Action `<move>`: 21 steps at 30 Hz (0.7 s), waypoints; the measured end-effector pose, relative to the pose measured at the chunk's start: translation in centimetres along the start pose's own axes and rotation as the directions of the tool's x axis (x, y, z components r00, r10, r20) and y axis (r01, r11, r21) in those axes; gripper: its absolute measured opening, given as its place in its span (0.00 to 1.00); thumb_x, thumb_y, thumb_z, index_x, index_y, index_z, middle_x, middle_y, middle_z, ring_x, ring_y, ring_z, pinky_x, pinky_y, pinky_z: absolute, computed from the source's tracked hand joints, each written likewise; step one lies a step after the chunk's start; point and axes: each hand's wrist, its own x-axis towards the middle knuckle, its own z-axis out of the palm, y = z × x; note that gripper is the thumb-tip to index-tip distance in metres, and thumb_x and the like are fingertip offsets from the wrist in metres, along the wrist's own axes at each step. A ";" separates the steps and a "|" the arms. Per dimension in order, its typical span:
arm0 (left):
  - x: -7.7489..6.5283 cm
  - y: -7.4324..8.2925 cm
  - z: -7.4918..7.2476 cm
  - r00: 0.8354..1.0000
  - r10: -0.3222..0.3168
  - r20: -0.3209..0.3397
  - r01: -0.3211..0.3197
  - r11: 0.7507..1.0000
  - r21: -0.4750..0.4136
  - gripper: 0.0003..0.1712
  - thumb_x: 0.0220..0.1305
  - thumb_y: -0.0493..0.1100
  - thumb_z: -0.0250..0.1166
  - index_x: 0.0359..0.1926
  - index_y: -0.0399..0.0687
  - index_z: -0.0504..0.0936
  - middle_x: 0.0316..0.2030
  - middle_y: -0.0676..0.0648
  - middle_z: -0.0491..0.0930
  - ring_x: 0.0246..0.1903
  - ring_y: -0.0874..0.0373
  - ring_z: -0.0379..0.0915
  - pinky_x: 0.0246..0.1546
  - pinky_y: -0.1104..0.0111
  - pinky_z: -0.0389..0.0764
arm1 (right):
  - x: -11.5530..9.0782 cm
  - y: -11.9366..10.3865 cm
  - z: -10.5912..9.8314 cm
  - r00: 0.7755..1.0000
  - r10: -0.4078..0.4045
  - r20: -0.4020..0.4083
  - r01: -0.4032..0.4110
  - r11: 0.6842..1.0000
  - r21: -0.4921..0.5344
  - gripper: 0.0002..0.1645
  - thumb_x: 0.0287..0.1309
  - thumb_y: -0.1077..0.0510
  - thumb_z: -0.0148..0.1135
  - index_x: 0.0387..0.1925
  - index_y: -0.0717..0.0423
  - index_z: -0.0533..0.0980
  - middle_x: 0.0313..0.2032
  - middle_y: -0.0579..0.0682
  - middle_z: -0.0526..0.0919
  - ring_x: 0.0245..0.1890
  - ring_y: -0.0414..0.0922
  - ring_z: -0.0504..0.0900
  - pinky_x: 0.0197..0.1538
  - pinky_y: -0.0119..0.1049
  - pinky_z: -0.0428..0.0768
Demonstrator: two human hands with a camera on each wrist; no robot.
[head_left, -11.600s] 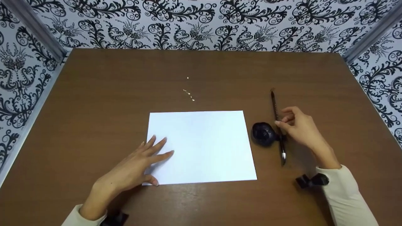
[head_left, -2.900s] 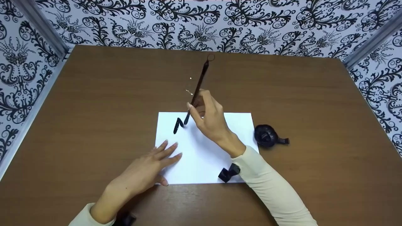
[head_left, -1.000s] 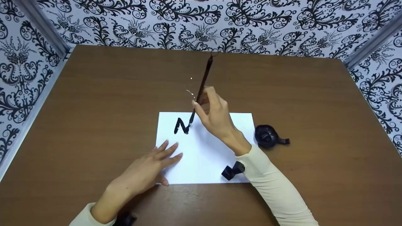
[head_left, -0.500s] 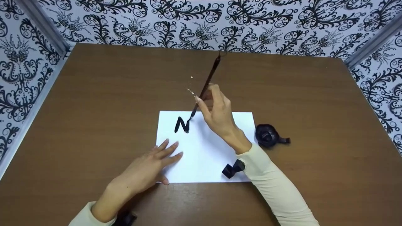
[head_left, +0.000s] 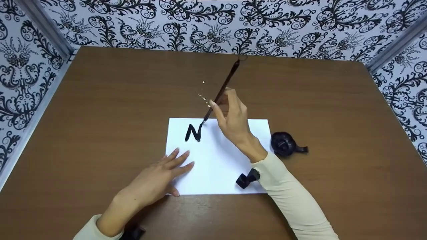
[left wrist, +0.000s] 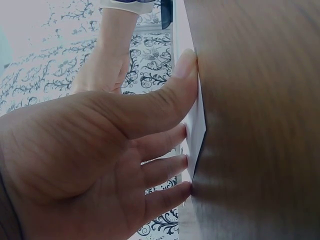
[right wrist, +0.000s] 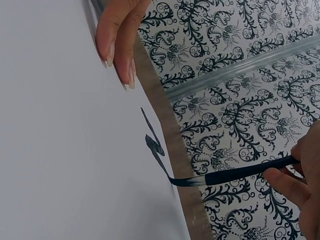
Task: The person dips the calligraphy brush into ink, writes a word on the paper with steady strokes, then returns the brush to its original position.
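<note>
My right hand [head_left: 235, 120] pinches a dark paintbrush [head_left: 227, 81] by its handle, the brush slanting up and away to the right. In the right wrist view the inked bristles [right wrist: 186, 181] bend against the white paper sheet [right wrist: 75, 125]. They touch the top end of the last stroke of a black painted N [head_left: 193, 133], near the sheet's upper left. My left hand [head_left: 153, 180] rests with spread fingers on the lower left of the paper. The left wrist view shows its fingertips [left wrist: 185, 62] pressing the paper's edge.
A small dark pot [head_left: 283, 144] with a short handle stands against the paper's right edge. Light specks [head_left: 203, 97] lie on the brown wooden table [head_left: 100, 116] beyond the sheet. A patterned wall [head_left: 213, 26] rises behind the table.
Between the earlier frames and now, the right hand picked up the brush from beside the pot and painted the N. Lately the brush tip moved up its last stroke; the left hand stays on the paper.
</note>
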 end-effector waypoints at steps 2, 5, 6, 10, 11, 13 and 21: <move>0.0 0.0 0.0 1.000 0.005 -0.003 -0.005 1.000 -0.001 0.44 0.46 0.51 0.67 0.67 0.48 0.68 0.71 0.43 0.55 0.69 0.39 0.47 0.51 0.37 0.68 | 0.1 0.0 0.0 1.000 -0.011 -0.011 0.011 1.000 0.000 0.13 0.61 0.66 0.60 0.44 0.66 0.68 0.35 0.56 0.78 0.36 0.46 0.83 0.37 0.30 0.81; -0.1 0.0 0.0 1.000 0.002 -0.001 -0.002 1.000 -0.002 0.44 0.46 0.52 0.67 0.67 0.49 0.68 0.71 0.43 0.54 0.69 0.40 0.47 0.49 0.35 0.68 | 0.1 0.0 -0.1 0.999 -0.008 -0.032 0.008 1.000 -0.002 0.14 0.60 0.66 0.61 0.45 0.66 0.68 0.34 0.56 0.78 0.35 0.45 0.83 0.31 0.29 0.81; -0.1 0.0 0.0 1.000 0.000 0.000 0.000 1.000 -0.004 0.44 0.46 0.52 0.67 0.67 0.49 0.68 0.71 0.43 0.54 0.69 0.40 0.47 0.49 0.35 0.68 | 0.1 0.0 -0.1 0.999 -0.005 -0.036 0.005 1.000 -0.003 0.14 0.60 0.66 0.61 0.44 0.65 0.68 0.33 0.55 0.78 0.35 0.45 0.83 0.30 0.29 0.81; -0.1 0.0 0.0 1.000 -0.010 0.007 0.010 1.000 -0.012 0.45 0.46 0.52 0.67 0.68 0.49 0.68 0.71 0.43 0.54 0.69 0.40 0.46 0.48 0.34 0.68 | 0.1 -0.1 -0.1 0.999 0.014 -0.029 -0.014 1.000 0.000 0.14 0.61 0.65 0.61 0.45 0.65 0.68 0.33 0.55 0.78 0.35 0.45 0.83 0.31 0.28 0.81; -0.1 0.0 0.0 1.000 -0.010 0.007 0.010 1.000 -0.014 0.45 0.46 0.52 0.67 0.68 0.49 0.68 0.71 0.43 0.54 0.70 0.40 0.46 0.49 0.34 0.67 | 0.0 -0.1 0.0 1.000 0.018 -0.023 -0.018 1.000 0.004 0.14 0.61 0.65 0.61 0.45 0.64 0.68 0.33 0.56 0.78 0.35 0.45 0.83 0.32 0.28 0.81; -0.1 0.0 0.0 1.000 -0.010 0.010 0.010 1.000 -0.019 0.44 0.46 0.52 0.67 0.68 0.49 0.68 0.71 0.43 0.54 0.70 0.40 0.46 0.50 0.35 0.67 | 0.0 -0.1 0.0 1.000 0.025 -0.009 -0.025 1.000 0.011 0.13 0.61 0.65 0.61 0.45 0.64 0.68 0.33 0.56 0.78 0.35 0.45 0.83 0.33 0.28 0.81; 0.1 0.0 -0.1 1.000 -0.006 0.005 0.006 1.000 -0.015 0.44 0.46 0.52 0.67 0.67 0.49 0.68 0.71 0.43 0.55 0.69 0.40 0.46 0.49 0.35 0.67 | 0.0 -0.5 -0.2 0.998 0.049 0.048 -0.050 0.999 0.016 0.13 0.60 0.66 0.61 0.43 0.65 0.67 0.33 0.54 0.78 0.34 0.44 0.82 0.33 0.27 0.81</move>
